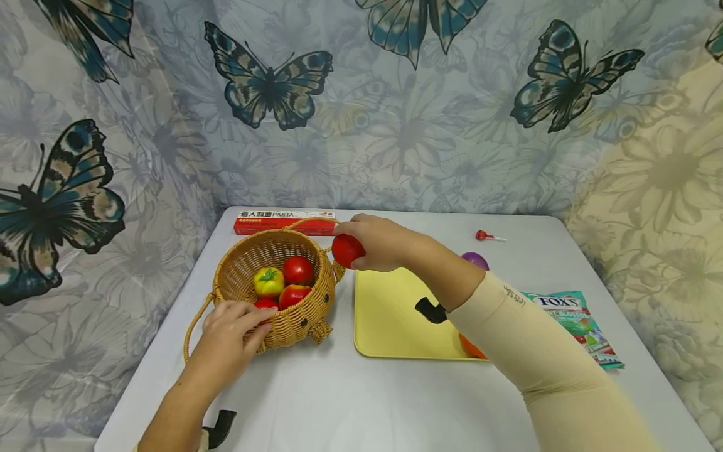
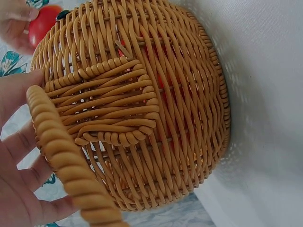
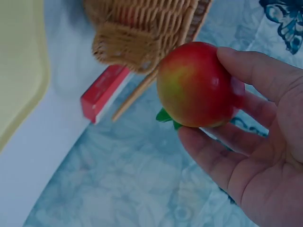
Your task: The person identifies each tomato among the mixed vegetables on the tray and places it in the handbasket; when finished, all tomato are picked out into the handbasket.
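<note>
A wicker basket (image 1: 316, 307) with side handles stands tilted toward me, several round fruits inside: a yellow one with a green leafy top (image 1: 268, 282) and red ones (image 1: 298, 270). My left hand (image 1: 234, 329) grips its near rim, fingers over the edge and thumb outside; the left wrist view shows the woven side (image 2: 180, 109) and a handle (image 2: 71, 161) close up. Beside the basket's right handle, my right hand (image 1: 381, 242) holds up a red-and-yellow tomato-like fruit (image 3: 199, 85) with green leaves, between thumb and fingers.
Behind the basket lies a red-and-white pasta box (image 1: 285, 223). A yellow tray (image 1: 390, 314) is right of it, an orange item (image 1: 471, 347) at its near edge. A purple item (image 1: 476, 260), a lollipop (image 1: 490, 236) and a FOX'S candy bag (image 1: 582, 326) lie farther right.
</note>
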A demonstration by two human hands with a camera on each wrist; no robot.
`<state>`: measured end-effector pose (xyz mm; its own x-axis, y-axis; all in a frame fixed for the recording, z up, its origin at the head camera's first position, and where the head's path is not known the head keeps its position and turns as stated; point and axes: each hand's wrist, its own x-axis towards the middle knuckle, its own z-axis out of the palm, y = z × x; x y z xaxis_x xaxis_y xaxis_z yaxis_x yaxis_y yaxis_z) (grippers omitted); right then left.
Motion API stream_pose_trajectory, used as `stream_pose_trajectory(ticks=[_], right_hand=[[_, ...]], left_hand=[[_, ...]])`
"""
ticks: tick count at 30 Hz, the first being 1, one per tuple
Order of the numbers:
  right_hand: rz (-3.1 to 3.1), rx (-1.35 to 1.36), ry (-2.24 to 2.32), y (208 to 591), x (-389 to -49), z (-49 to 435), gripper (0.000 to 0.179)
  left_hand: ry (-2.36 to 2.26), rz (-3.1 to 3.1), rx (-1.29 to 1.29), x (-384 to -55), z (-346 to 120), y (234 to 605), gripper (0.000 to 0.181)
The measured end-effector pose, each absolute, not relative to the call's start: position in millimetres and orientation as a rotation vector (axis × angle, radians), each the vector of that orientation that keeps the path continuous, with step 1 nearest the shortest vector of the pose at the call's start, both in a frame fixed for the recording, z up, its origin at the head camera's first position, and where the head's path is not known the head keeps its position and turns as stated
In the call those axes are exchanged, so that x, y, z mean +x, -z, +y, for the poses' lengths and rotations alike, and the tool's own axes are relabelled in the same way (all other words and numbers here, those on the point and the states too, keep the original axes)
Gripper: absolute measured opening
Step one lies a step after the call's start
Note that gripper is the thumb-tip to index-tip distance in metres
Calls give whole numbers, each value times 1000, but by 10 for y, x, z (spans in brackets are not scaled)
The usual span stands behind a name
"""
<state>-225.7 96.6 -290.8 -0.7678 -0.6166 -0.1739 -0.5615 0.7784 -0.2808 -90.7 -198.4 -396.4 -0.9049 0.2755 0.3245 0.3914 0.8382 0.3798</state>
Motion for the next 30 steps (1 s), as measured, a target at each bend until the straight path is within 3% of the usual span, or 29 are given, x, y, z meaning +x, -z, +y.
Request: stream_pose_trajectory(ticks=[18, 30], right_hand=[[2718, -1099, 364, 3079, -2197, 208, 64], [2676, -1145, 289, 3261, -2170, 29, 62]], left_hand=[[640, -2736, -542, -943, -1961, 4007, 32], [621, -2723, -528, -917, -1985, 3993, 32]])
